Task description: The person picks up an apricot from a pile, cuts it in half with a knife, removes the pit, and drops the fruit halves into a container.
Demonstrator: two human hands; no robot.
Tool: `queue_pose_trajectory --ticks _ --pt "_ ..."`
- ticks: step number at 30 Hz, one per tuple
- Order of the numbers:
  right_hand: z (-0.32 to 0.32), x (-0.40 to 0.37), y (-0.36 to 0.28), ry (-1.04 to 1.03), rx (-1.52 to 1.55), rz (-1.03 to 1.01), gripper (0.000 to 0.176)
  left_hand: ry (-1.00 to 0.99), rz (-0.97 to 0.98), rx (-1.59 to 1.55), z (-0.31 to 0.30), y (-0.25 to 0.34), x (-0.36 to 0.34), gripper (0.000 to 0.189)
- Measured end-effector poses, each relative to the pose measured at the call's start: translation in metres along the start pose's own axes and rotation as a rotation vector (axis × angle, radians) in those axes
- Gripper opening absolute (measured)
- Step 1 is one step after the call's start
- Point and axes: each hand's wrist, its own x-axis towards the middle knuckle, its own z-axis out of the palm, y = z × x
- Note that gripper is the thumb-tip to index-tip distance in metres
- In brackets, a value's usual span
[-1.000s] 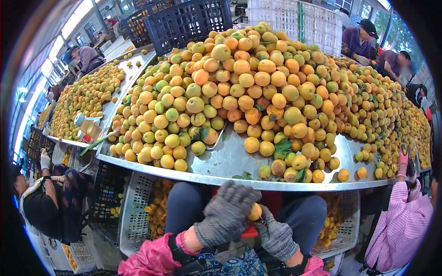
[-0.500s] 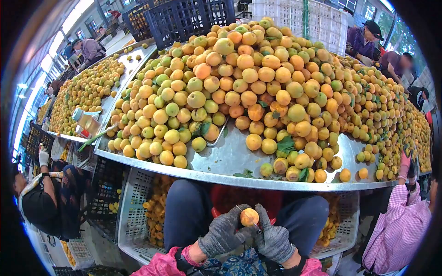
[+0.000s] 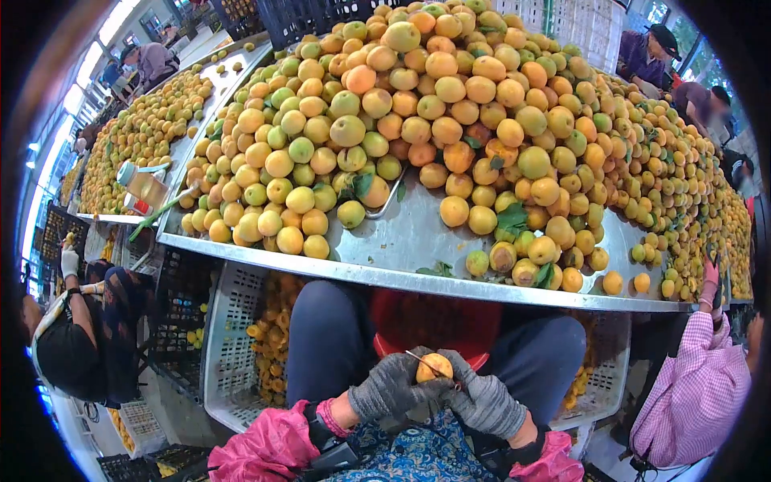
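"Peeking down, I want to know where the yellow fruit [image 3: 434, 367] is."

"It's up between the two hands, above the lap and near the red tub [image 3: 474, 358]."

"How do the hands hold it?"

"The left hand [image 3: 385, 391] is curled snug around its side and bottom. The right hand [image 3: 486, 403] is at the other side, with bent fingers that look closed on the end of a thin tool [image 3: 417, 357]. The tool slants across the front of the fruit. I can't tell if the tip goes in."

"Why use both hands?"

"I think a round thing slips easily, so one hand props it while the other minds the tool. And the tub sits between the knees, maybe so it's easy to reach."

"What do things look like they'd feel like?"

"The gloves [image 3: 491, 411] are grey and knitted, so they must be a bit fuzzy. That should help with grip. The tub looks like smooth plastic. The table [image 3: 377, 251] is shiny metal with a straight edge, and its fruit pile [image 3: 450, 88] is a big heap of balls, orange, yellow and green. Flat leaves [image 3: 511, 218] poke out. The pale crate [image 3: 218, 337] beside the knee is stiff and full of little holes."
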Motion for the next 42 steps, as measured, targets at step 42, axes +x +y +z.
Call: queue_pose_trajectory --ticks 42 --pt "0.004 0.016 -0.034 0.209 0.252 0.217 0.024 -0.079 -0.181 -0.536 0.005 0.004 -0.025 0.032"
